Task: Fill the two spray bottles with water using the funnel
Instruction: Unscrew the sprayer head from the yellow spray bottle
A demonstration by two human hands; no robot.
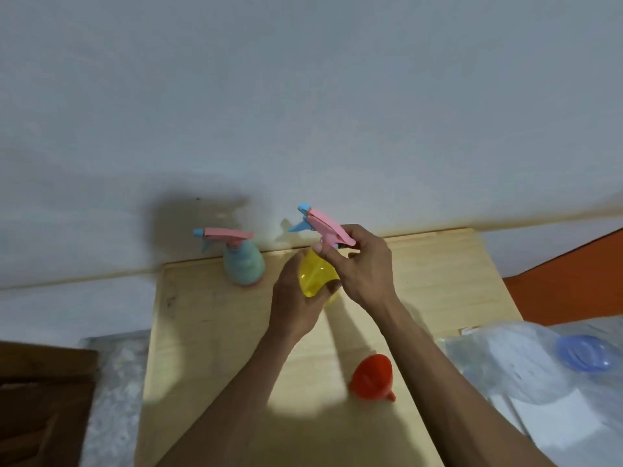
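Observation:
My left hand (pixel 292 303) wraps around the body of a yellow see-through spray bottle (pixel 316 276), held above the wooden table (pixel 215 348). My right hand (pixel 365 264) grips its pink spray head (pixel 325 225) with a blue nozzle, at the bottle's neck. A second spray bottle (pixel 242 264), teal with a pink and blue head, stands upright at the table's far edge, to the left of my hands. A red funnel (pixel 372 377) lies on its side on the table, nearer to me and to the right.
A large clear water bottle (pixel 519 358) with a blue cap (pixel 585 357) lies at the right edge on white sheets. A white wall rises behind the table. Dark wooden furniture (pixel 40 399) sits at the lower left, an orange surface (pixel 573 288) at the right.

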